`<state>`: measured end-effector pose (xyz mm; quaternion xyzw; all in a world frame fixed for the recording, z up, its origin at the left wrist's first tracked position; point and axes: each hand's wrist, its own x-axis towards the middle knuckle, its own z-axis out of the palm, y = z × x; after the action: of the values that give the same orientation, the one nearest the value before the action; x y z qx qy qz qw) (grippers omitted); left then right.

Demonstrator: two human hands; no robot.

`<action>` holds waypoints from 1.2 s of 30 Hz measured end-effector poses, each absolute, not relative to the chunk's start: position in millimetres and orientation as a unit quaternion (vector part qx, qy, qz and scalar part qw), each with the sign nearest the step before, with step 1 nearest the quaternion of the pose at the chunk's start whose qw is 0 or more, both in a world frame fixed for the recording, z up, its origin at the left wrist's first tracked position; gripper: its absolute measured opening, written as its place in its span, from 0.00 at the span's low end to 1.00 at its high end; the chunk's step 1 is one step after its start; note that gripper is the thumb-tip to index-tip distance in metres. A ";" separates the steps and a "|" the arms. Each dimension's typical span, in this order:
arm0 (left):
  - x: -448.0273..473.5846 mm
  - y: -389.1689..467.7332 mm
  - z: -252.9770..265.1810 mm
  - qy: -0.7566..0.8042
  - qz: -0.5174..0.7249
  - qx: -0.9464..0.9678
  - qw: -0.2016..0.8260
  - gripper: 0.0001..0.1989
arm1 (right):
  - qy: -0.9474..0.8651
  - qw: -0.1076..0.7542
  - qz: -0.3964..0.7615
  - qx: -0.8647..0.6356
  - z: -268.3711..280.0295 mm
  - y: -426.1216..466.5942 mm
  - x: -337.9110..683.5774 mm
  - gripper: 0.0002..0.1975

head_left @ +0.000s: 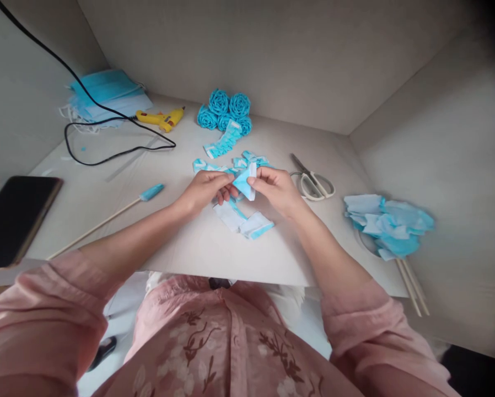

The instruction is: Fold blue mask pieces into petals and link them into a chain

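Note:
Between my two hands is a small piece of blue and white mask fabric (243,181), folded to a triangular shape. My left hand (214,187) pinches its left tip between thumb and fingers. On the other side my right hand (274,187) grips the white edge, thumb in front. Under and behind the hands lie folded blue and white strips (251,225), partly hidden by my fingers. Farther back, a pleated blue strip (225,140) leans against several rolled blue rosettes (218,102). White-handled scissors (313,182) lie just right of my right hand, slightly spread.
A yellow glue gun (160,117) with a black cord (119,149) lies back left beside stacked blue masks (105,91). A stick with a blue tip (107,221) and a phone (20,220) lie left. At right are crumpled blue fabric (390,220) and wooden sticks (413,286). Walls enclose the table.

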<state>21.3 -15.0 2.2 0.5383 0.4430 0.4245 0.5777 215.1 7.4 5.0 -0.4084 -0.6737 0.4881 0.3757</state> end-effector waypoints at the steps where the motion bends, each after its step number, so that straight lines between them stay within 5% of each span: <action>1: 21.4 -15.1 2.8 0.445 0.422 0.540 0.576 0.19 | -0.683 0.370 0.479 -0.409 5.8 7.2 215.7 0.17; 8: 22.9 -17.8 4.9 0.442 0.416 0.573 0.551 0.18 | -0.734 0.348 0.417 -0.409 11.2 5.2 215.5 0.17; 36: 26.4 -19.4 -2.7 0.462 0.436 0.558 0.534 0.13 | -0.631 0.381 0.580 -0.348 1.0 -7.2 215.3 0.20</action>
<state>26.4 -19.4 -2.7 0.5581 0.4618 0.4356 0.5344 215.3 -7.2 1.0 -0.3485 -0.6305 0.5796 0.3809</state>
